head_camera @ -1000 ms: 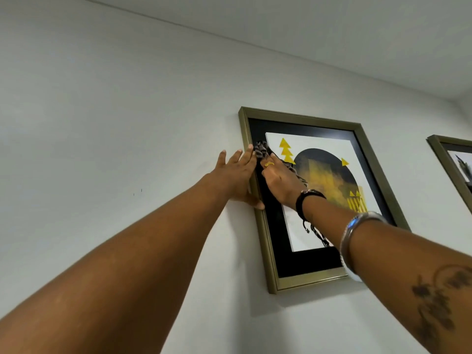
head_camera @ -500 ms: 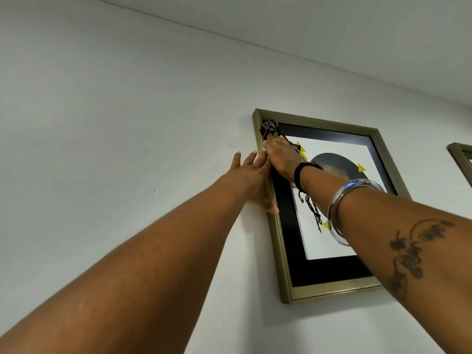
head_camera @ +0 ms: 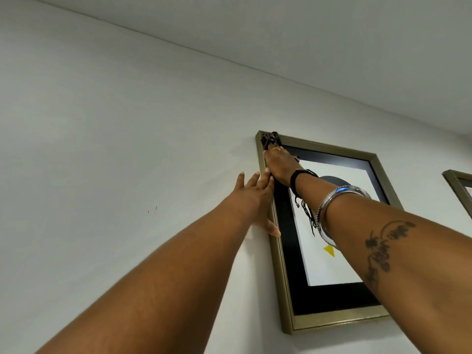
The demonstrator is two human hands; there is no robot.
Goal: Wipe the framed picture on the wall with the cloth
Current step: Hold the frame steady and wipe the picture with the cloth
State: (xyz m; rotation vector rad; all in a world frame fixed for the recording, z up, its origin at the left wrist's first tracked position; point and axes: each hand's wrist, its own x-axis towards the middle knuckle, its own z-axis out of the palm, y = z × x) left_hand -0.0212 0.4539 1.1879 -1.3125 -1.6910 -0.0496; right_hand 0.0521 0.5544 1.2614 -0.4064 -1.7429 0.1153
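A framed picture (head_camera: 329, 320) with a dull gold frame, black mount and white print hangs on the pale wall. My right hand (head_camera: 279, 166) grips a dark patterned cloth (head_camera: 270, 139) and presses it on the frame's top left corner. My left hand (head_camera: 251, 198) lies flat against the wall and the frame's left edge, fingers spread, thumb on the frame. My right forearm hides much of the print.
A second gold frame (head_camera: 457, 190) hangs on the same wall at the right edge of view. The ceiling (head_camera: 306, 34) meets the wall not far above the picture. Bare wall (head_camera: 115, 149) spreads to the left.
My right hand has slid the cloth up from the black mount to the frame's top left corner. My left hand has stayed on the frame's left edge.
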